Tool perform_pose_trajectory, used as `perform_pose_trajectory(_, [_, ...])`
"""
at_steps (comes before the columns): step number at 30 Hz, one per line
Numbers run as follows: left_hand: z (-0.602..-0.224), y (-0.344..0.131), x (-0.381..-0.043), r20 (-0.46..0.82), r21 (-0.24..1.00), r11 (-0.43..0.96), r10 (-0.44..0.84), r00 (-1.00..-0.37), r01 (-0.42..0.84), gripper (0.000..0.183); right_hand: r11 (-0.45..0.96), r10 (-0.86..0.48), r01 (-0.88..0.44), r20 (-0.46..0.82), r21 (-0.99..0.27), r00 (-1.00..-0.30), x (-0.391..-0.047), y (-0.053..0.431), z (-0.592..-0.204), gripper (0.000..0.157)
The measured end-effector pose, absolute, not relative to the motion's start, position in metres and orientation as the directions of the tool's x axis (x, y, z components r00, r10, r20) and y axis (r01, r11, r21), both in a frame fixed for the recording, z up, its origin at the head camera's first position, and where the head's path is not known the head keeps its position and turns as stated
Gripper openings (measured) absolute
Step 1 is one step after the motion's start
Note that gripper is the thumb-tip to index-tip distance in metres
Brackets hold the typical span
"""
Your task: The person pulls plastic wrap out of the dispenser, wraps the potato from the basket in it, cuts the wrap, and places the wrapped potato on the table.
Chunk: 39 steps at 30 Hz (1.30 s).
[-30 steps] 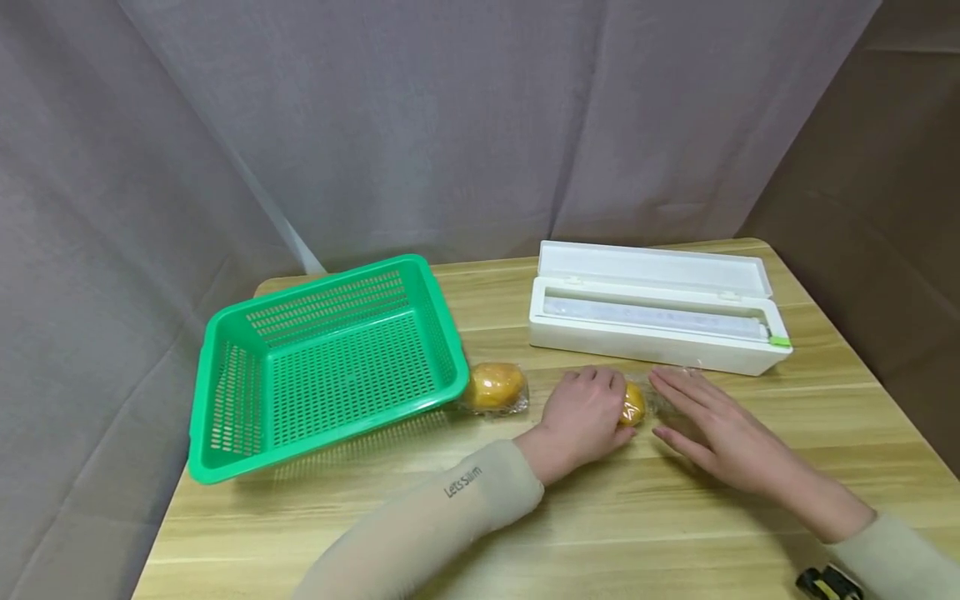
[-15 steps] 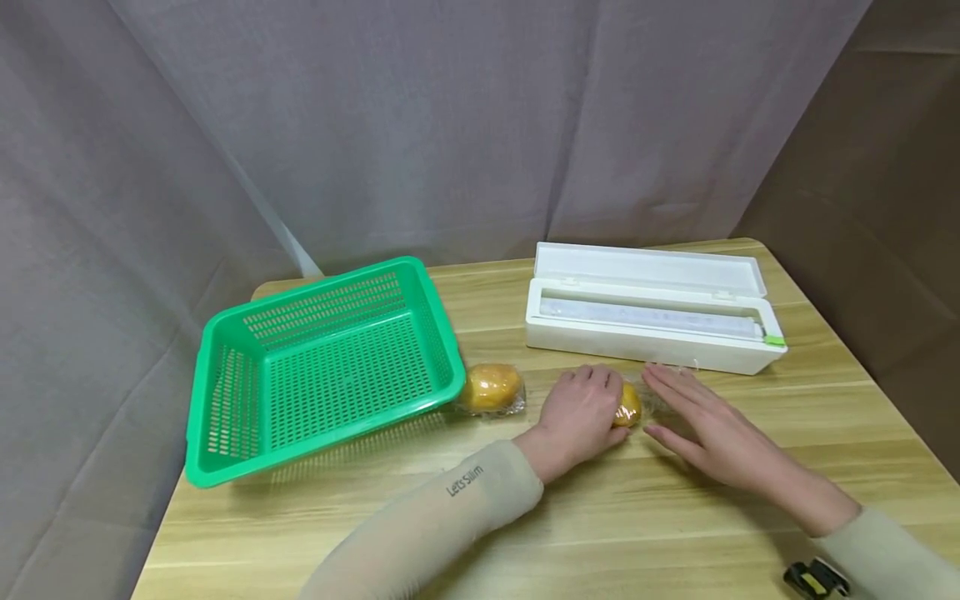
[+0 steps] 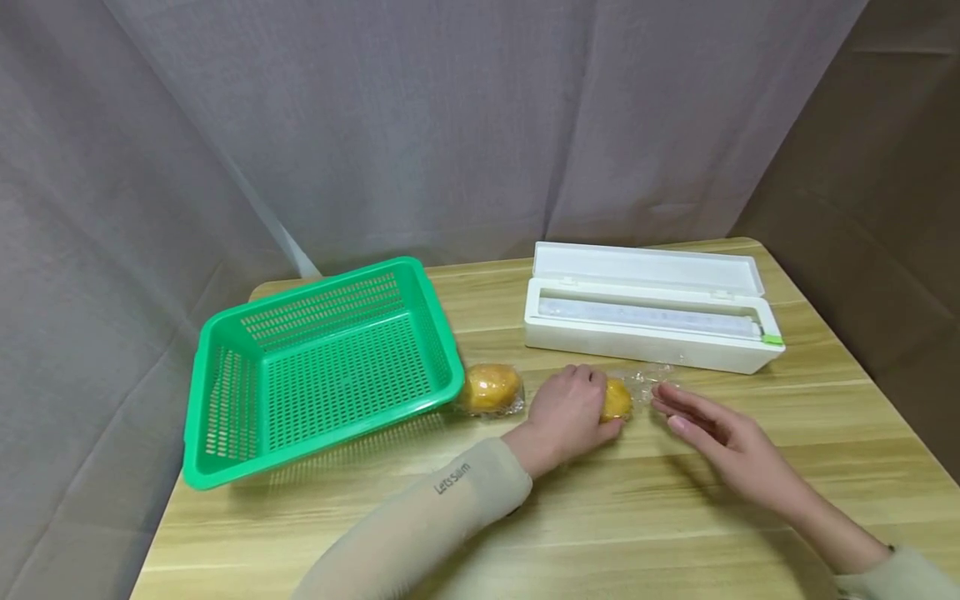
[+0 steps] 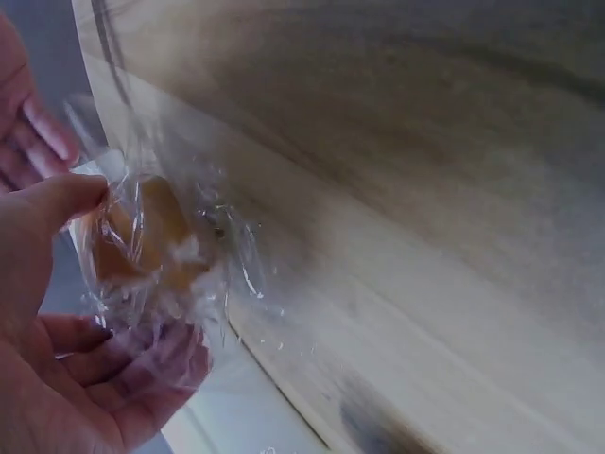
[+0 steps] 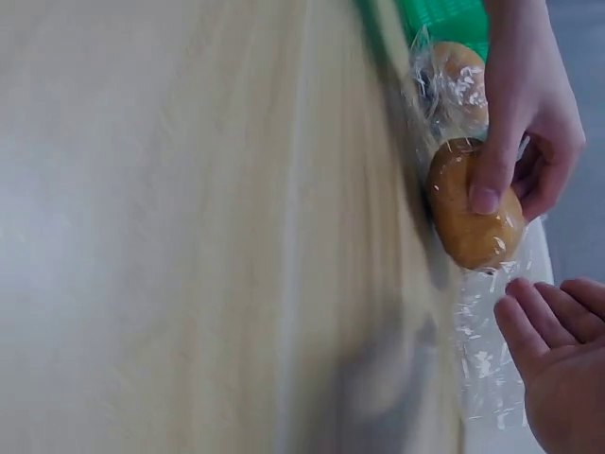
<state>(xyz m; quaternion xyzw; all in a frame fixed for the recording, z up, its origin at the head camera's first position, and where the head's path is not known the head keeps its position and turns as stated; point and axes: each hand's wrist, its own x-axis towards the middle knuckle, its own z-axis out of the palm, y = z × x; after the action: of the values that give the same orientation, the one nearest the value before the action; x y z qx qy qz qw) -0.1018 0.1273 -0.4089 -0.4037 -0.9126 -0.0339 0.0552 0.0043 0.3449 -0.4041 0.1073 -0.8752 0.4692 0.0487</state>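
My left hand (image 3: 567, 414) grips a yellow-orange mango (image 3: 617, 401) in clear cling film, low over the tabletop. Its thumb presses on the near side, as the right wrist view shows, and the palm covers part of the fruit. Loose film (image 5: 484, 355) trails from the mango towards my right hand (image 3: 738, 446). That hand hovers beside the film's end, fingers loosely bent and holding nothing. A second wrapped mango (image 3: 492, 388) lies left of my left hand, against the green basket (image 3: 330, 454). In the left wrist view, crumpled film surrounds the held mango (image 4: 161, 227).
At the back right stands a white cling film dispenser (image 3: 645, 337), lid raised, with a roll (image 3: 645, 315) inside and a green slider (image 3: 772, 339) at its right end. The slatted green basket takes up the left of the wooden table (image 3: 600, 533). Grey curtain (image 3: 420, 125) hangs behind.
My right hand has drawn back to the right, away from the mango, and its fingers have turned, baring the loose film. My left hand and its mango have shifted slightly left.
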Motion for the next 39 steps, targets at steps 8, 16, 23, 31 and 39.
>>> perform_pose_trajectory(8, [-0.407, 0.124, -0.091, 0.080, 0.038, 0.719, 0.690, -0.719, 0.694, 0.060, -0.089, -0.326, 0.016, 0.014, -0.996, -0.945, 0.002, 0.357, -0.423, 0.050])
perform_pose_trajectory(16, [-0.407, 0.120, -0.082, 0.069, 0.054, 0.747, 0.659, -0.749, 0.662, 0.075, -0.445, -0.387, 0.303, -0.125, -0.842, -0.914, -0.007, 0.362, -0.433, 0.046])
perform_pose_trajectory(23, [-0.406, 0.109, -0.082, 0.099, 0.106, 0.724, 0.675, -0.732, 0.682, 0.065, -0.570, -0.410, 0.359, -0.122, -0.739, -0.904, -0.024, 0.362, -0.433, 0.049])
perform_pose_trajectory(31, [-0.411, 0.090, -0.083, 0.196, 0.067, 0.568, 0.799, -0.569, 0.820, 0.052, -0.585, -0.344, 0.357, -0.177, -0.728, -0.922, -0.038, 0.364, -0.433, 0.046])
perform_pose_trajectory(39, [-0.417, 0.077, -0.085, 0.241, 0.051, 0.470, 0.850, -0.468, 0.881, 0.048, -0.516, -0.293, 0.347, -0.219, -0.783, -0.931, -0.048, 0.357, -0.432, 0.038])
